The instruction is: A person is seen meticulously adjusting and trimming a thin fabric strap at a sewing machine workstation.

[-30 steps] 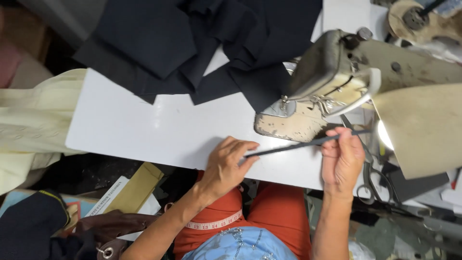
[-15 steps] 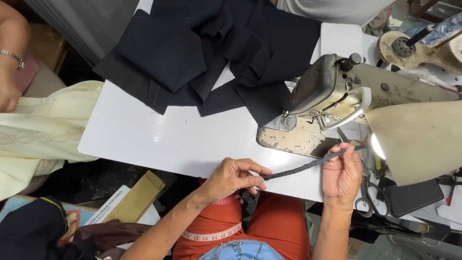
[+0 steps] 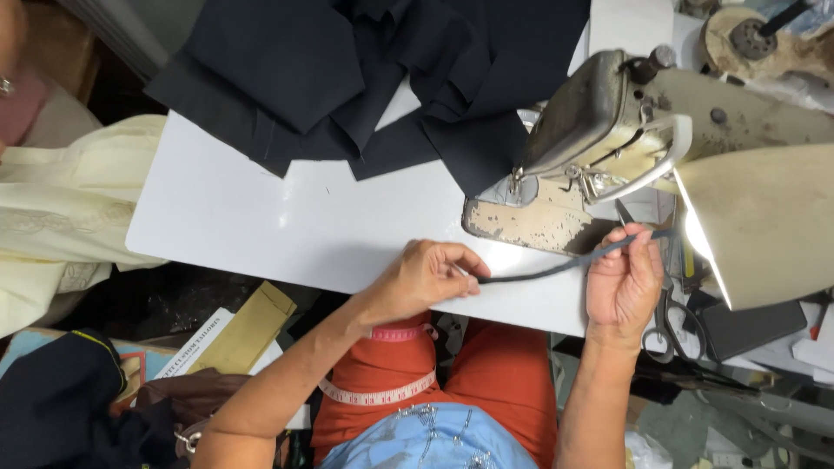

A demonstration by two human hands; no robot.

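A thin dark fabric strip [image 3: 543, 269] stretches between both hands over the front edge of the white table [image 3: 287, 226]. My left hand [image 3: 427, 276] pinches its left end. My right hand [image 3: 621, 280] grips its right end, just below the worn cream sewing machine [image 3: 599, 148]. The strip sags a little in the middle. A pile of black fabric pieces [image 3: 365, 78] lies at the back of the table, reaching under the machine head.
Scissors [image 3: 667, 323] lie right of my right hand. A lit lamp shade [image 3: 764, 226] hangs at the right. Pale yellow cloth [image 3: 61, 208] drapes off the left. A tape measure [image 3: 382, 393] crosses my lap. Paper and an envelope [image 3: 248, 328] lie below.
Both hands have drawn the strip toward the table's front edge, and the left hand has slid along it. The strip, straight a second ago, now sags.
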